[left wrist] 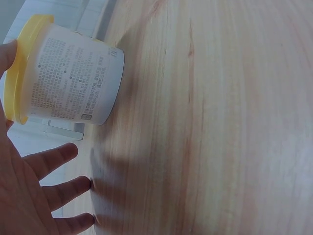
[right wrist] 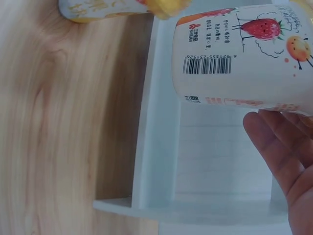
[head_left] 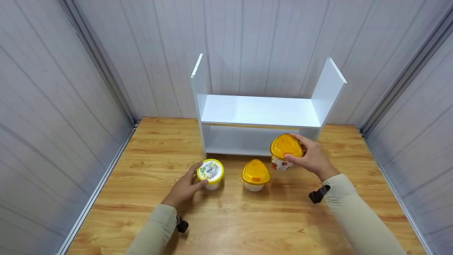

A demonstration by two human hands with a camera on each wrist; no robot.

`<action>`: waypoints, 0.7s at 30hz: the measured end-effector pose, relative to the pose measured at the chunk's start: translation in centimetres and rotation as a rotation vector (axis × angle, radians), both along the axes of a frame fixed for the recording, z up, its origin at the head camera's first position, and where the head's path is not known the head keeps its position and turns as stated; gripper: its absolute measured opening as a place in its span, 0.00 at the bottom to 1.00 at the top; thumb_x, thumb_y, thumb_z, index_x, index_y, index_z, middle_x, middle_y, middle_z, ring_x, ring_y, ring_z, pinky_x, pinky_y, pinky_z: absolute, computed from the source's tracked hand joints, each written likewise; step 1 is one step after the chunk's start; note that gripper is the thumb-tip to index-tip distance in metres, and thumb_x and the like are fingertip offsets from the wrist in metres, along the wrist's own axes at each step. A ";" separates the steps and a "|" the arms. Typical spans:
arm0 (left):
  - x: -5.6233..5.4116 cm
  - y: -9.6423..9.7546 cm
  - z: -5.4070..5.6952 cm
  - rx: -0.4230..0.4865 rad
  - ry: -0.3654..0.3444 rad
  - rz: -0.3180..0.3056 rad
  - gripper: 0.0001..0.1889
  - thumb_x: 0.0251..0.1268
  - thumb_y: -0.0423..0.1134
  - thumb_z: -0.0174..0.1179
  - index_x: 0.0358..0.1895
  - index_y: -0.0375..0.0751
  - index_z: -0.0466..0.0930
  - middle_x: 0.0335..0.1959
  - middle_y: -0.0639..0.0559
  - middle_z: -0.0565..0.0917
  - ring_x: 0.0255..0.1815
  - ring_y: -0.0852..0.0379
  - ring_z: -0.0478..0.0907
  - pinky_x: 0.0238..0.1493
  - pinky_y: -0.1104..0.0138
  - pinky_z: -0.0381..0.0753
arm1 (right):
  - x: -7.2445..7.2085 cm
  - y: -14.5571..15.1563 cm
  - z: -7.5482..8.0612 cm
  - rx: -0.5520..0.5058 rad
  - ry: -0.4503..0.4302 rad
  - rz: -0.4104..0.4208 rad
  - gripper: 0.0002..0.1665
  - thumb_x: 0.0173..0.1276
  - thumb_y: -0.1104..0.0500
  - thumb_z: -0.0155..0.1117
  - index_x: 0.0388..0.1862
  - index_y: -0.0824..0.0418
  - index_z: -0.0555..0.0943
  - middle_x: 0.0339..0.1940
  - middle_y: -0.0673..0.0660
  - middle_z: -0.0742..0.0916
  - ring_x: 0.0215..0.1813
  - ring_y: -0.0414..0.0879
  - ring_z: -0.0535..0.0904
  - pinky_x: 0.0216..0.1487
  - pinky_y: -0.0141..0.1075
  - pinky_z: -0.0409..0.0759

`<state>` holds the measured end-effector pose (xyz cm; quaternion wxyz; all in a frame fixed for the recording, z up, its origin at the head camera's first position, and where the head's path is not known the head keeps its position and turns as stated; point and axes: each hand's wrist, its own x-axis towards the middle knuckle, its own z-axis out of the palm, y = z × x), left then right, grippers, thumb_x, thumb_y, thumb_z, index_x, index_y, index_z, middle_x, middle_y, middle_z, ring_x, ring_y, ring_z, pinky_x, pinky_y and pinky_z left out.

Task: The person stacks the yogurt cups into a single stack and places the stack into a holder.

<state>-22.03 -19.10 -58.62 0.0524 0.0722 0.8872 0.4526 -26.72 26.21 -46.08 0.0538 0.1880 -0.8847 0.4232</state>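
My left hand (head_left: 183,188) grips a round white tub (head_left: 211,171) by its yellow-rimmed lid, between thumb and forefinger. The left wrist view shows small print on the tub (left wrist: 73,76) and the other fingers spread below it. My right hand (head_left: 312,158) holds a cup with a domed orange lid (head_left: 286,146) around its lid, raised in front of the shelf's lower level. Strawberry drawings and a barcode mark that cup (right wrist: 234,58) in the right wrist view. A second orange-lidded cup (head_left: 256,174) stands on the table between the hands.
A white two-level shelf unit (head_left: 260,109) with tall side panels stands at the back of the wooden table (head_left: 226,226). Pale panelled walls (head_left: 240,46) enclose the table behind and at both sides.
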 end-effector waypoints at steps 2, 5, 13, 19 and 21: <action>0.0 0.0 0.0 -0.004 0.002 0.001 0.43 0.63 0.68 0.62 0.79 0.67 0.56 0.73 0.43 0.70 0.73 0.39 0.66 0.70 0.37 0.61 | -0.1 -0.4 0.3 0.006 0.002 -0.003 0.47 0.60 0.42 0.78 0.74 0.56 0.71 0.60 0.60 0.83 0.54 0.54 0.81 0.54 0.51 0.82; 0.0 0.1 0.0 -0.005 -0.003 -0.004 0.42 0.63 0.67 0.62 0.79 0.67 0.56 0.72 0.43 0.71 0.71 0.40 0.68 0.69 0.37 0.62 | -0.2 -1.1 0.7 -0.005 0.004 0.001 0.48 0.59 0.42 0.78 0.74 0.57 0.71 0.59 0.59 0.83 0.53 0.53 0.81 0.55 0.50 0.82; 0.1 0.0 0.2 0.014 -0.027 -0.008 0.42 0.63 0.68 0.62 0.78 0.70 0.55 0.71 0.43 0.71 0.71 0.40 0.68 0.69 0.37 0.62 | -0.6 -3.3 1.4 -0.062 0.028 0.054 0.45 0.60 0.46 0.79 0.73 0.58 0.72 0.58 0.59 0.84 0.52 0.51 0.83 0.54 0.48 0.83; 0.2 0.1 0.2 0.007 -0.020 0.002 0.43 0.63 0.69 0.62 0.79 0.69 0.55 0.70 0.44 0.72 0.72 0.42 0.68 0.70 0.37 0.61 | -0.9 -4.6 1.8 -0.083 0.020 0.068 0.45 0.60 0.46 0.79 0.72 0.56 0.73 0.57 0.59 0.85 0.51 0.51 0.83 0.53 0.48 0.83; 0.2 0.1 0.3 0.004 -0.021 0.002 0.42 0.63 0.69 0.62 0.79 0.69 0.55 0.70 0.44 0.73 0.71 0.42 0.68 0.70 0.38 0.61 | -1.0 -5.1 1.9 -0.088 0.018 0.071 0.44 0.60 0.45 0.79 0.72 0.56 0.73 0.56 0.58 0.85 0.51 0.51 0.84 0.53 0.48 0.83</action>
